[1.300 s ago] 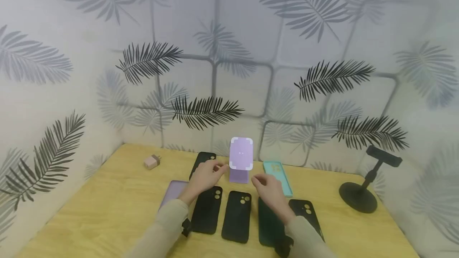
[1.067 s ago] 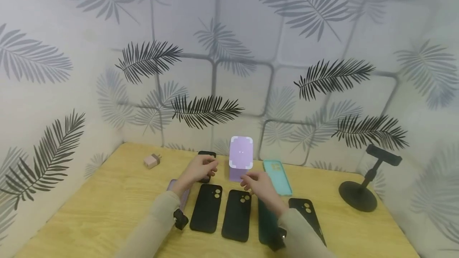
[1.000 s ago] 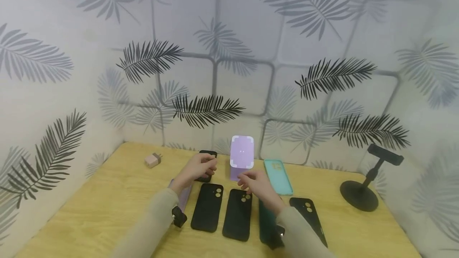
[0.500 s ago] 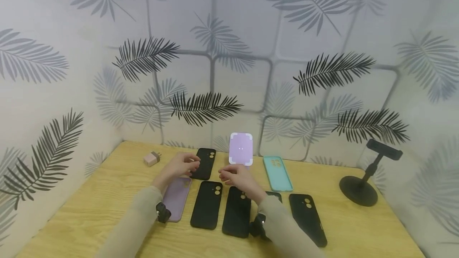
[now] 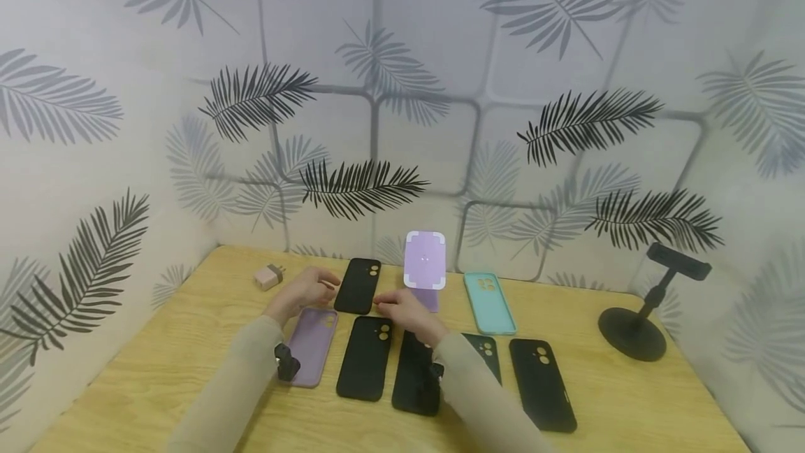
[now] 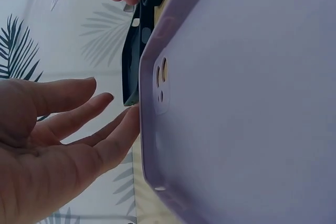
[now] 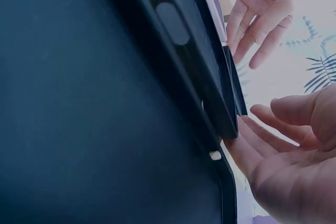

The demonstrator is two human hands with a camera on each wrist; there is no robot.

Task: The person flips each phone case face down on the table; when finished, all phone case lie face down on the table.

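In the head view, a black phone case lies at the back of the table, between my two hands. My left hand hovers at its left edge, fingers loosely bent and nothing in them. Below that wrist lies a lilac phone case, which fills much of the left wrist view. My right hand reaches in from the right, fingertips close to the black case's lower right corner; whether they touch it I cannot tell. Under the right forearm a second black case is partly hidden. Another black case lies left of it.
A lilac stand rises behind the right hand. Right of it lie a turquoise case, a dark green case partly under the sleeve, and a black case. A black holder stands far right, a plug adapter back left.
Both hands have shifted left. The left hand has come off the back black case, which now shows fully; the right hand has moved from before the lilac stand toward that case.
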